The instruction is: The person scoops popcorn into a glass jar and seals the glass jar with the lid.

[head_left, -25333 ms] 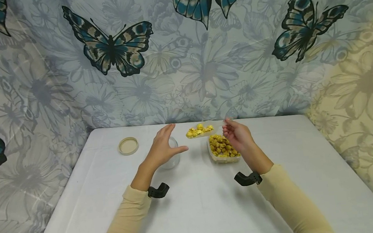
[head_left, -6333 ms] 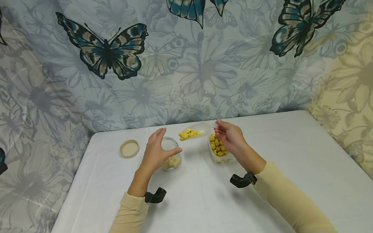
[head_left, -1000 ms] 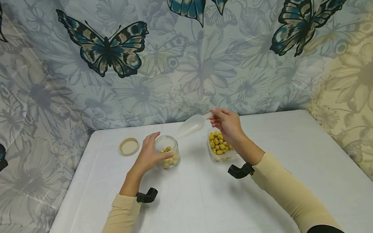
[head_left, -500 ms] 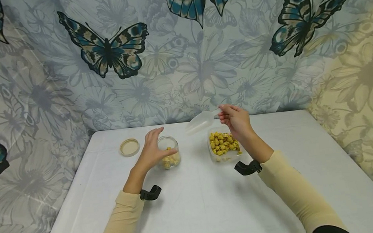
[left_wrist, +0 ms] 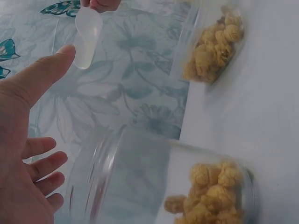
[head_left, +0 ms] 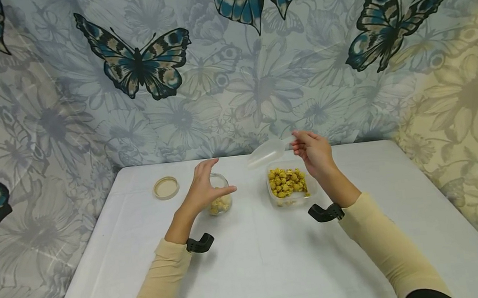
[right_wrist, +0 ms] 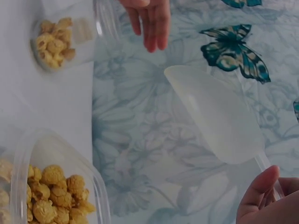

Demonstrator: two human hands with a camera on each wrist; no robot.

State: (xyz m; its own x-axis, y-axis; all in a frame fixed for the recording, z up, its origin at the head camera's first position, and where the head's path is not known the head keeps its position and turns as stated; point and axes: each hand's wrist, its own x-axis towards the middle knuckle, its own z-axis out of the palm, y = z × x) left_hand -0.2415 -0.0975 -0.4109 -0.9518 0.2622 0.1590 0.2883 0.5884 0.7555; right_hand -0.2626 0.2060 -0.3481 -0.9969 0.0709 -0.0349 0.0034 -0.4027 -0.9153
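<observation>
My right hand (head_left: pixel 314 156) grips the handle of a translucent plastic scoop (right_wrist: pixel 215 116), raised over the back of the table; its bowl holds nothing. Below it stands a clear plastic tub (head_left: pixel 273 198) of yellow caramel popcorn (head_left: pixel 285 182), with a bare patch of its floor showing at the near right. My left hand (head_left: pixel 203 188) is by the mouth of a clear glass jar (left_wrist: pixel 140 172), thumb and fingers spread apart, holding nothing. Popcorn (left_wrist: pixel 210 196) lies in the bottom of the upright jar. In the head view, this hand hides the jar's left side.
A round cream-rimmed lid (head_left: pixel 166 188) lies on the white-covered table (head_left: pixel 258 262), left of the jar. Behind the table's far edge hangs a butterfly-print cloth (head_left: pixel 234 96). Each wrist wears a black camera mount.
The scoop held popcorn six seconds ago and is now bare. Over the last second my right hand has carried it rightward, from beside the jar to over the tub; my left hand has shifted slightly right.
</observation>
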